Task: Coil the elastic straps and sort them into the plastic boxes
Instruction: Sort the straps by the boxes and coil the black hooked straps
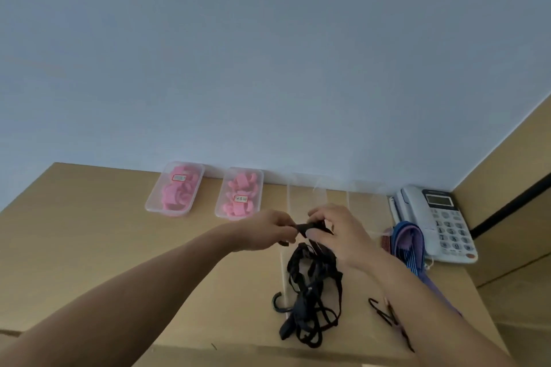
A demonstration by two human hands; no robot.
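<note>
Hands meet above the desk (104, 232), well left of the telephone (438, 220). Left hand (268, 231) pinches the free end of a black strap (304, 228). Right hand (334, 235) has thumb and fingers curled round the same strap just beside it, so the two hands nearly touch. Judgement: the close spacing suits starting a coil, one hand anchoring the end while the other lays the first turn. Coiling looks barely begun.

Held stretch of strap is short and roughly level. Its long axis runs side to side between the hands, with the end pointing away from the telephone. Below the right hand the rest drops into a loose black tangle (313, 301) on the desk, left of the telephone and nearer the desk's front edge. The tangle's long axis runs from the hands back toward the viewer. A dark hook (278, 304) curls out on the side farthest from the telephone.

By the wall, farthest left of the telephone, sits one pink-filled box (176, 189), with a second pink-filled box (240, 197) next to it; both are labelled. Between those and the telephone stand a clear box (307, 197) and a second clear box (368, 199). Their outlines are faint and their contents cannot be made out. They are likely where black straps go. Striped straps (408, 244) lie against or just beside the telephone's near-left edge, probably awaiting their turn.
</note>
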